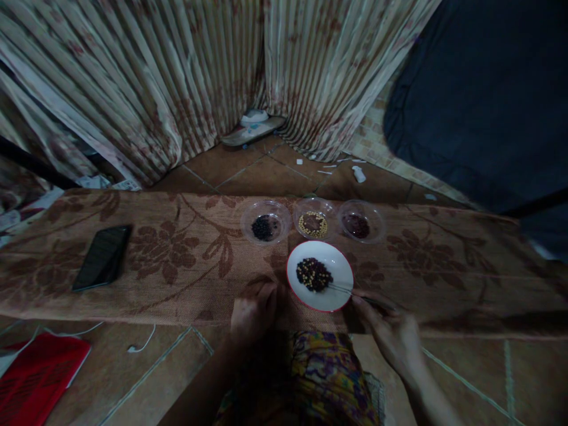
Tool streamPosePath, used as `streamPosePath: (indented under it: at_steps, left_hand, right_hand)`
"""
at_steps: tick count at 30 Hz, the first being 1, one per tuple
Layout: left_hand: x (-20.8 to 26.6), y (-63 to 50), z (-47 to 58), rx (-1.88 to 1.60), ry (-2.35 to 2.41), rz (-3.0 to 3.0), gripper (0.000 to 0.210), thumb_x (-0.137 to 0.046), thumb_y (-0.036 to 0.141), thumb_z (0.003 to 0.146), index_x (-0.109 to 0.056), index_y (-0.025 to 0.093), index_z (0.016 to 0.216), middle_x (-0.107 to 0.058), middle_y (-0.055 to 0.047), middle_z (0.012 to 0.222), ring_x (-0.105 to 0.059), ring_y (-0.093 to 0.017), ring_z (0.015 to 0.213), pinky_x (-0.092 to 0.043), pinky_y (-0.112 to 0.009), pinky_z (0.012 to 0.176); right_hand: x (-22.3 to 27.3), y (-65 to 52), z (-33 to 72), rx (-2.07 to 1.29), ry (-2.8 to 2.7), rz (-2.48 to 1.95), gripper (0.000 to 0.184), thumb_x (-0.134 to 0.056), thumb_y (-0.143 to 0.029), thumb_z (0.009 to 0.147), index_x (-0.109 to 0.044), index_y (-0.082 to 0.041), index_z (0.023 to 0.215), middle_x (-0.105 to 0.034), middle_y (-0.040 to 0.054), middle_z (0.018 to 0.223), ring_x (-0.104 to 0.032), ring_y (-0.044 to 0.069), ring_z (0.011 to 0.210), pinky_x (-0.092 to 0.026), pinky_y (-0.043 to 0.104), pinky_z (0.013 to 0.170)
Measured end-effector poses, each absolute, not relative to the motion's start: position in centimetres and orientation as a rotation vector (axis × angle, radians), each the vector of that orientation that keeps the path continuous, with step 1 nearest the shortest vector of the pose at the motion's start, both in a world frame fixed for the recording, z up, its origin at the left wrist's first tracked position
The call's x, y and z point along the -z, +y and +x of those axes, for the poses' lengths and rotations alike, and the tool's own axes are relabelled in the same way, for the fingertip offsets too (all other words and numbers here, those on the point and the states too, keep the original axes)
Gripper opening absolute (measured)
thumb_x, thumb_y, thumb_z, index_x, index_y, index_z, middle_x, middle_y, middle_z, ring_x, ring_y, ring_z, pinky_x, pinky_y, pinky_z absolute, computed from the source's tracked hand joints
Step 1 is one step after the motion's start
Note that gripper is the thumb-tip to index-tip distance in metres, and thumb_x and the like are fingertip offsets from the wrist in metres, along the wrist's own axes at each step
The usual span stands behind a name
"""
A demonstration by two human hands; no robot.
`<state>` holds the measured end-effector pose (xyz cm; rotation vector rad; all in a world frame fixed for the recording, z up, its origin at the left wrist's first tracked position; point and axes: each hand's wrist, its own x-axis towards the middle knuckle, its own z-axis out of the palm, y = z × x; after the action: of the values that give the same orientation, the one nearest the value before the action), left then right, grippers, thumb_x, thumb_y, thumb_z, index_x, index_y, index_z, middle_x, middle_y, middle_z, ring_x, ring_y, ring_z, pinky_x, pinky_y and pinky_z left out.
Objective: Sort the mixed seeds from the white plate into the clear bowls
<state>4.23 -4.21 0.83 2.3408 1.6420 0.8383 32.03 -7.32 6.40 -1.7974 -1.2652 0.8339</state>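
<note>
My right hand (pixel 393 334) is closed round metal tweezers (pixel 339 289), whose tips reach into a pile of mixed dark and yellow beans (pixel 313 275). That pile lies left of centre on a white plate with a red rim (pixel 339 266). Left of the plate, my left hand (pixel 254 309) rests curled into a fist on the cloth's near edge, apart from the plate. Behind the plate stand three clear plastic bowls: one with black beans (pixel 262 228), one with yellow beans (pixel 320 225), and one with dark red beans (pixel 357 226).
A patterned brown cloth (pixel 177 278) covers the long low table. Toward its left end lies a black phone (pixel 103 257). Striped curtains (pixel 213 71) hang beyond, with small white litter (pixel 358 174) on the tiled floor. A red item (pixel 44 373) and a white cable lie at front left.
</note>
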Motion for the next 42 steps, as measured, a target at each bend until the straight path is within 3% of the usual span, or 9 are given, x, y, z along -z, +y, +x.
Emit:
streamPosePath:
  at_steps: [36, 42]
  left_hand:
    - [-0.90, -4.08, 4.23, -0.813, 1.633, 2.352, 0.015, -0.049, 0.022, 0.096, -0.063, 0.022, 0.091, -0.070, -0.002, 0.083, -0.063, -0.016, 0.077, -0.048, -0.027, 0.071]
    - [-0.99, -4.15, 4.23, -0.798, 1.647, 2.347, 0.016, -0.049, 0.021, 0.096, -0.064, 0.022, 0.090, -0.070, -0.002, 0.082, -0.063, -0.015, 0.077, -0.048, -0.026, 0.072]
  right_hand:
    - [-6.00, -7.39, 32.35, -0.882, -1.225, -1.835, 0.035, -0.070, -0.054, 0.080, -0.078, -0.023, 0.095, -0.078, 0.0085, 0.104, -0.072, 0.029, 0.098, -0.058, 0.038, 0.083]
    - [-5.57, -7.36, 32.47, -0.868, -1.264, -1.795, 0.034, -0.070, -0.051, 0.082, -0.078, -0.021, 0.096, -0.077, 0.0096, 0.105, -0.070, 0.029, 0.102, -0.056, 0.041, 0.089]
